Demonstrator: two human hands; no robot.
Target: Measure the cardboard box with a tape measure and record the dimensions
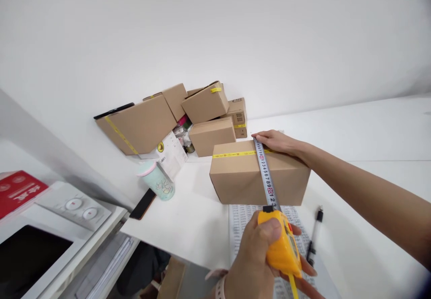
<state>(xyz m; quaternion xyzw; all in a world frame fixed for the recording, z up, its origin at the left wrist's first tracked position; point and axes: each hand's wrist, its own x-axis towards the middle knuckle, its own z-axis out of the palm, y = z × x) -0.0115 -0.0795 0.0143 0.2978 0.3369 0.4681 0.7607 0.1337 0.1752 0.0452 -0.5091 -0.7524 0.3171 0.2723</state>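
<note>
Left hand (254, 252) grips a yellow tape measure (282, 250) before the cardboard box (235, 182). Right hand (278, 141), fingers together, holds the blade (266, 173) at the box's far edge.

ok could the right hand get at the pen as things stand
Probably not without leaving the silver tape blade, whose far end the right hand seems to be steadying on the cardboard box. Otherwise the way looks free: nothing seems to cover the pen.

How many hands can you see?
2: the left hand grips the yellow plastic tape measure; the right hand is at the far top edge of the brown cardboard box.
</note>
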